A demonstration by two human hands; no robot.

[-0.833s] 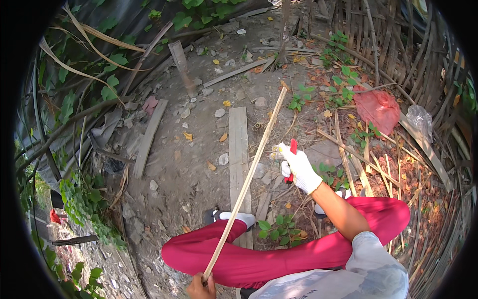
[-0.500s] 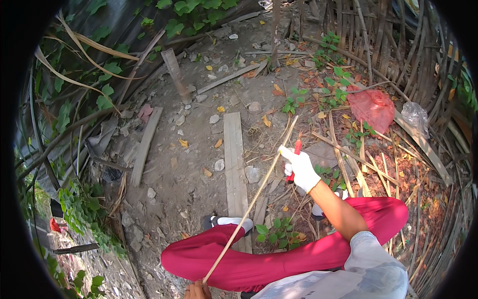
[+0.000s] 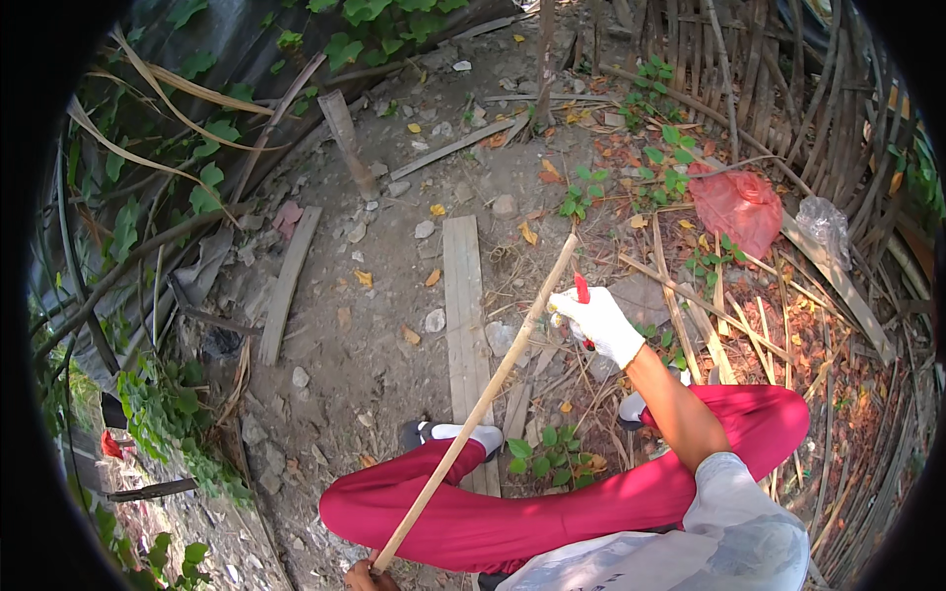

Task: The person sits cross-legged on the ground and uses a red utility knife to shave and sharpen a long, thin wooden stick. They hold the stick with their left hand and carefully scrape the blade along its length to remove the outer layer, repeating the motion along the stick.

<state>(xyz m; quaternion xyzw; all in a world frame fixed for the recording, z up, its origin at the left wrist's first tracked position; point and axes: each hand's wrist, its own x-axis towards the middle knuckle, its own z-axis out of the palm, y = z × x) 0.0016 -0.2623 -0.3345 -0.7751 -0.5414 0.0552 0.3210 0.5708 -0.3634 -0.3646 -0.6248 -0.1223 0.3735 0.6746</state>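
Note:
A long pale strip of split wood or bamboo [image 3: 473,419] slants across my lap, its broad face showing. Close to the lower edge, my left hand [image 3: 371,577] is closed on the strip's near end; only part of that hand is in view. My right hand [image 3: 596,323], in a white glove, is closed around a slim red tool [image 3: 581,288], whose exact kind I cannot make out. The glove's fingertips meet the strip's edge a little below its far end. Beneath are my crossed legs in dark red trousers [image 3: 552,522].
A flat plank [image 3: 461,295] lies on the dirt ahead, with a shorter board [image 3: 292,286] to its left. Several loose strips [image 3: 680,305] lie right of my hand. Beyond are a red plastic bag [image 3: 737,212], a clear bag [image 3: 823,229] and a stick fence [image 3: 769,89].
The strip has rolled from its narrow edge to its broad face, and its lower end has shifted left with my left hand. My right hand has turned slightly and come down a little.

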